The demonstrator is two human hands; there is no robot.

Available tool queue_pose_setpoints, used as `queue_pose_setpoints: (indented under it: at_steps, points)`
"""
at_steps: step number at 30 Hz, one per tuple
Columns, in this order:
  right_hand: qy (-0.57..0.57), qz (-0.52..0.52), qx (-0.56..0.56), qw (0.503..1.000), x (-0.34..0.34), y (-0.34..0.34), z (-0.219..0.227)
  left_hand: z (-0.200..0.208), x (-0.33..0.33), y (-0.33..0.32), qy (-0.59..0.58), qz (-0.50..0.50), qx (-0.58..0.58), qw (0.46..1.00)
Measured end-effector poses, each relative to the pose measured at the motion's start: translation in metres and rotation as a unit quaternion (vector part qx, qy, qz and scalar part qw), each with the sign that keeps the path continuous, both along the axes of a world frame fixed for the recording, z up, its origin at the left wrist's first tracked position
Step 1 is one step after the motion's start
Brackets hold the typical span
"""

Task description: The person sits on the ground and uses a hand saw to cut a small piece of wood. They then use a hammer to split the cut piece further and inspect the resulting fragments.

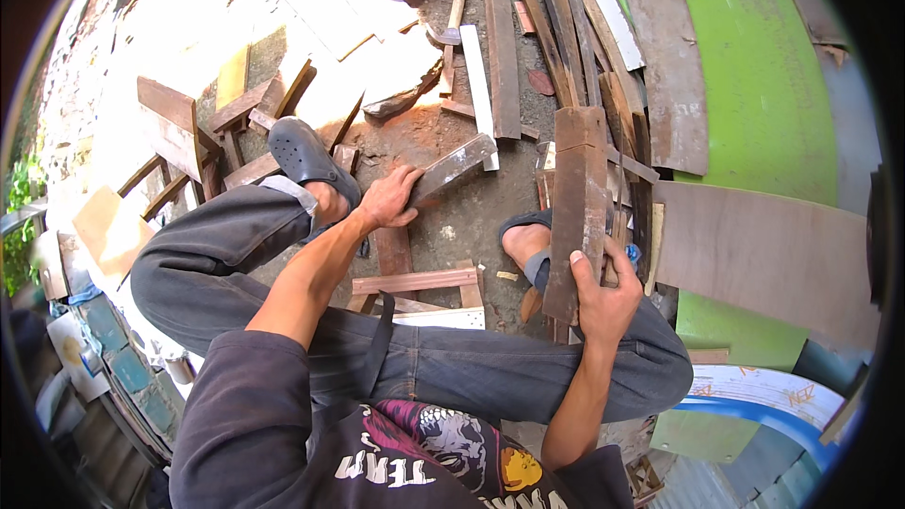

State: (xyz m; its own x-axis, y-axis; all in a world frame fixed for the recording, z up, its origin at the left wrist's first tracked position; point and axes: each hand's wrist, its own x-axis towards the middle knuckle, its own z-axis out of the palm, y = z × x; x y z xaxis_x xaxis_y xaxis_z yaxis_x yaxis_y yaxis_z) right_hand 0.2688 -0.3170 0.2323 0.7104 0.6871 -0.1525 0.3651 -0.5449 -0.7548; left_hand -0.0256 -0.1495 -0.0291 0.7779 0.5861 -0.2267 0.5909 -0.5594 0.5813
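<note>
Head view: I look down on a seated person in dark jeans [462, 368] working with wood outdoors, both bare hands occupied. The left hand [391, 198] is closed around the near end of a short, pale-smeared plank [452, 170], which slants away to the right above the ground between the feet. The right hand [605, 294] grips a long, dark brown board [577, 217] near its lower end, thumb across the near face; the board points away from the body beside the right foot [524, 243]. I cannot tell whether its lower end rests on the thigh. Between the legs lies a small wooden frame [415, 281]. Beyond the left hand's plank are a white strip [477, 85] and a wooden-handled tool [458, 2]. Wood offcuts [170, 123] pile up past the left foot's dark clog [302, 151]; a green panel [745, 66] spans the right side, partly under a wide grey-brown sheet [764, 250].
</note>
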Motion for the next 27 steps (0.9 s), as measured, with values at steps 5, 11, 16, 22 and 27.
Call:
queue_pose_setpoints:
  at_steps: [5, 11, 16, 22, 27]
  points:
    - [-0.049, 0.07, 0.006, 0.996, -0.016, 0.007, -0.009, -0.021, -0.008, 0.012, 0.079, -0.021, 0.084, 0.993]
    - [-0.089, 0.144, 0.023, 0.985, -0.05, 0.035, -0.061, -0.035, -0.002, 0.046, 0.174, 0.052, 0.012, 0.983]
    - [-0.132, 0.161, 0.042, 0.977, -0.093, 0.049, -0.157, -0.044, 0.0, 0.046, 0.162, 0.095, -0.06, 0.98]
    - [-0.166, 0.181, -0.007, 0.969, -0.118, 0.042, -0.228, -0.038, 0.001, 0.034, 0.17, 0.058, -0.025, 0.983]
    - [-0.175, 0.201, -0.061, 0.962, -0.12, 0.036, -0.264, -0.023, 0.008, 0.023, 0.129, 0.141, -0.071, 0.979]
